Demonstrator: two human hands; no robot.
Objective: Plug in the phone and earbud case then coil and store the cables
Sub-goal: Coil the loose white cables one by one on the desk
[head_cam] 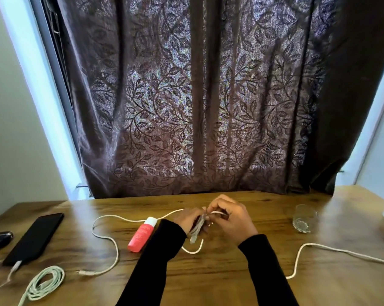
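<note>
**Coiling the second cable, mid-wrap**

The curtain (208, 96) fills the twelve o'clock side, hanging down to the back edge of the wooden tabletop (208, 283). At nine o'clock lies the phone (35, 237), a plug in its near end, with a finished pale coil (44, 282) at seven o'clock.

The step in hand looks like the coiling. Both hands meet near the centre: the left hand (186, 219) grips a small bundle of loops, and the right hand (233, 219), touching it, pinches the white cable (111, 244) against them. From the hands the loose cable trails toward nine o'clock, past the pink bottle (141, 236), its free plug at seven o'clock.

Next, I judge, comes drawing that slack in, loop by loop.
</note>
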